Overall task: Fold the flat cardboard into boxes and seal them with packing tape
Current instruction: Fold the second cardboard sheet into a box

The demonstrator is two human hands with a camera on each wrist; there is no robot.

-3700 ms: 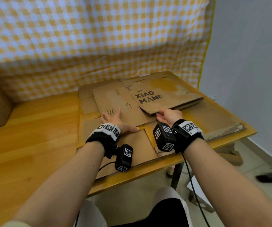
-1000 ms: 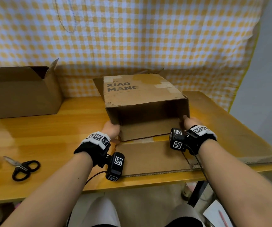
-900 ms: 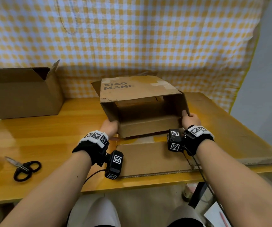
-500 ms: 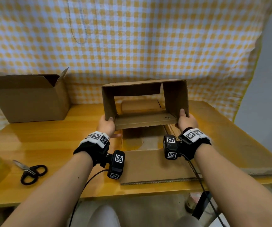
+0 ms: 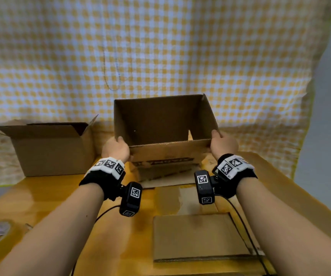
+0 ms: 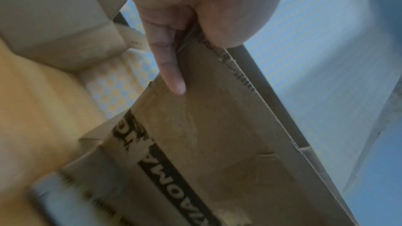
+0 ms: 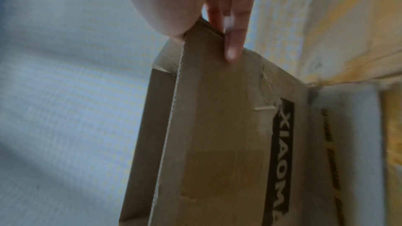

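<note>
Brown corrugated cardboard box (image 5: 166, 124) held raised above the yellow wooden table (image 5: 41, 200), open side tilted toward the camera, near flap's lower corners pinched by left hand (image 5: 117, 149) and right hand (image 5: 223, 145), thumbs inside, second open brown cardboard box (image 5: 47, 148) just beside on the left.

The head view is evenly and softly lit, with a glossy sheen on the wooden table (image 5: 41, 198) and deep shade inside the raised cardboard box (image 5: 160, 120). Wide-angle bending curves the edges, and the checked cloth (image 5: 160, 46) smears into soft dots. Both wrist views are dimmer, bluish and washed out, motion-blurred, with the nearest skin out of focus and printed lettering streaked.
</note>
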